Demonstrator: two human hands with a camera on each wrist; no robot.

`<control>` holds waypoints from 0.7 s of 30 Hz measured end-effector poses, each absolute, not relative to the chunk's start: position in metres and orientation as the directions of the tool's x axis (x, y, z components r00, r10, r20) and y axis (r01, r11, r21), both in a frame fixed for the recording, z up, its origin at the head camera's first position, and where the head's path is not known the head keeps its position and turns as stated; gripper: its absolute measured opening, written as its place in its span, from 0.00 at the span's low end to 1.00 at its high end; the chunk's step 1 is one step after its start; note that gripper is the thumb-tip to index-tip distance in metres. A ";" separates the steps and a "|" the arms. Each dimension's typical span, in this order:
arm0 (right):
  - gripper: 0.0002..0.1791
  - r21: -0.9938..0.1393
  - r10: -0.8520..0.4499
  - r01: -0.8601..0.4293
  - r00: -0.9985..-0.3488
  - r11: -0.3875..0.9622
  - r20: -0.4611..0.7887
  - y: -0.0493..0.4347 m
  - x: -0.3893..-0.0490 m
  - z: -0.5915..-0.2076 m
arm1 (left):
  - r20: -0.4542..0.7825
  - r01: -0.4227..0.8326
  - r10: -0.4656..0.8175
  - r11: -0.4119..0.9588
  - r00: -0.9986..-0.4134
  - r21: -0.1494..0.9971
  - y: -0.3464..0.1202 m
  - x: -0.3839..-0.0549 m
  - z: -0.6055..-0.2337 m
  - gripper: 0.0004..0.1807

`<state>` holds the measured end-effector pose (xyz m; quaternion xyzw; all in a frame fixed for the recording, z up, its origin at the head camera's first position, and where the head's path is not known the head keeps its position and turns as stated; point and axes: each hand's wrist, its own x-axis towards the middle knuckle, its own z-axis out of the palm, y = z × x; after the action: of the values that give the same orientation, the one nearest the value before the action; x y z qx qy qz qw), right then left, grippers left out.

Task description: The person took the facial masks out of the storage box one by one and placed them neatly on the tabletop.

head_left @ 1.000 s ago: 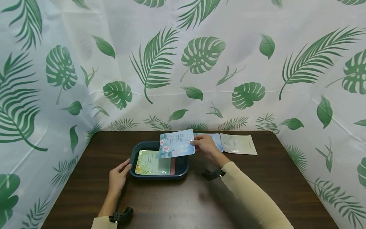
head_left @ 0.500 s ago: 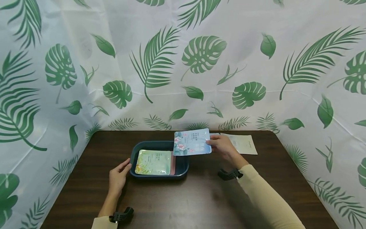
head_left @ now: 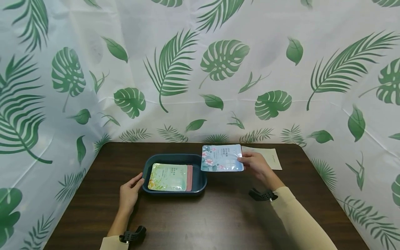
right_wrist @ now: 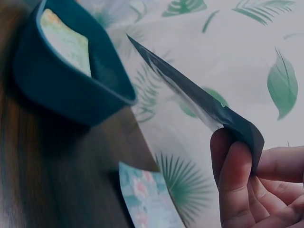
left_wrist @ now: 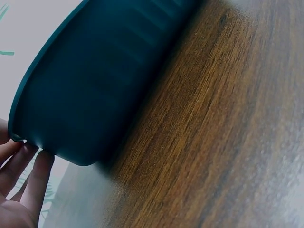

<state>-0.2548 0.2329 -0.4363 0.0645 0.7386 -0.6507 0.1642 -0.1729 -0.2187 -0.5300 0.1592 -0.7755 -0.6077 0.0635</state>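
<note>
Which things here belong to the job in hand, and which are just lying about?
Likely in the job:
blue pouch, held by right hand
navy bin, touched by left hand
green pouch inside
perhaps cream pouch, second blue pouch

Just surroundings:
leafy backdrop
table
wristbands

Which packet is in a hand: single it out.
The flowered blue packet pinched by the right hand. The green packet and pink packet under it lie in the tray; the cream packet and a second flowered blue packet lie on the table.
</note>
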 end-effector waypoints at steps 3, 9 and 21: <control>0.24 -0.937 -0.102 0.318 -0.937 0.149 -0.334 0.242 -0.254 -0.442 | -0.097 -0.173 -0.320 0.221 -0.943 0.960 -0.219 -0.172 -0.530 0.23; 0.25 -0.926 -0.074 0.333 -0.934 0.179 -0.350 0.259 -0.252 -0.452 | -0.098 -0.173 -0.321 0.214 -0.942 0.961 -0.219 -0.172 -0.530 0.23; 0.24 -0.899 -0.048 0.392 -0.912 0.196 -0.408 0.275 -0.251 -0.479 | -0.085 -0.165 -0.324 0.226 -0.942 0.960 -0.218 -0.172 -0.529 0.23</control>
<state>-0.2515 0.2753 -0.4790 0.1140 0.7528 -0.6238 0.1764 -0.1724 -0.2185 -0.5293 0.1564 -0.7801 -0.6022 0.0660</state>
